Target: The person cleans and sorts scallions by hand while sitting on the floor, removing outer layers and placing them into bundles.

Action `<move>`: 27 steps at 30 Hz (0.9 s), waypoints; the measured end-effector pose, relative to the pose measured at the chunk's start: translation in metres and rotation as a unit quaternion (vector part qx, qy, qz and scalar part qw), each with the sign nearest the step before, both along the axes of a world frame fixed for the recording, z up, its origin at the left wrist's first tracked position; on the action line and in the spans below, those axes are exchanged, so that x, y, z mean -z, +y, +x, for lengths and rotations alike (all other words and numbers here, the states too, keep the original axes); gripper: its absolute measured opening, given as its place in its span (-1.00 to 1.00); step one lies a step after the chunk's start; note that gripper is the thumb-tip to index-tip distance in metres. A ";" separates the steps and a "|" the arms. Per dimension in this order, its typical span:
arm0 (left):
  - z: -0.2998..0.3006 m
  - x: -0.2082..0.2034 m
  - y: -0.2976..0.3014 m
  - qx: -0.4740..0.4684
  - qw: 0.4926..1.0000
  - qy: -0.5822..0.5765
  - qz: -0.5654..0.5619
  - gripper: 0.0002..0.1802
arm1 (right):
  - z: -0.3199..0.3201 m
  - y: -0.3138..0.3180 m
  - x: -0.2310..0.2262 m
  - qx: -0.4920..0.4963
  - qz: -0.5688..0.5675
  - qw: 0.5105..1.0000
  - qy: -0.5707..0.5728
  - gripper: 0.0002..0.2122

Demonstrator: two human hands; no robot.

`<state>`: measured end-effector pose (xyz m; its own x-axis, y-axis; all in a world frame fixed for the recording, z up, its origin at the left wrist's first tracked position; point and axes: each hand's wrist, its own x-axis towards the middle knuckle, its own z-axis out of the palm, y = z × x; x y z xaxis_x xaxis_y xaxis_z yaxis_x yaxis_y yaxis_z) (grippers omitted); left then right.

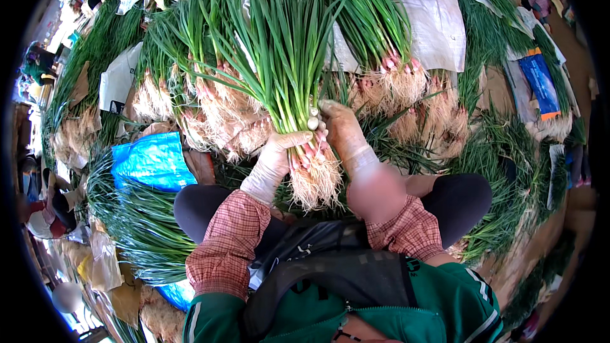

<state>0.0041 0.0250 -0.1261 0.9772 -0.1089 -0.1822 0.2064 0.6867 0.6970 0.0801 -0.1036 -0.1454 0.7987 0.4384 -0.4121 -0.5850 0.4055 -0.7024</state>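
A bunch of green onions (289, 63) is held up in front of me, leaves pointing away and pale roots hanging toward my lap. My left hand (279, 152), in a thin whitish glove, is closed round its lower stems, with the thumb lying across the front. On the other side my right hand (342, 126), gloved too, is closed against the bunch just above the pinkish bulbs. Small round white ends (313, 119) show between the two hands. The right fingertips are partly hidden behind the stems.
Another onion bunch (375, 25) lies on a white sack (435, 22) at the far right. More bunches (219, 98) lie at the far left, roots toward me. Blue plastic sheeting (154, 162) covers onions at my left. Loose leaves (502, 171) heap up at my right. People are at the left rim.
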 end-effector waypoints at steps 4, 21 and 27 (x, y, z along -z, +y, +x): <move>-0.005 0.002 0.008 0.018 0.993 0.010 -0.119 -0.61 | -0.010 -0.008 0.021 -0.060 0.082 0.994 -0.031 -0.78; -0.005 -0.010 0.010 0.016 0.971 -0.040 -0.237 -0.32 | 0.004 -0.029 0.068 -0.312 -0.290 0.842 -0.330 -0.78; -0.020 0.015 0.022 -0.019 0.999 0.021 -0.022 -0.44 | 0.053 -0.074 0.006 -0.032 -0.378 0.889 -0.255 -0.71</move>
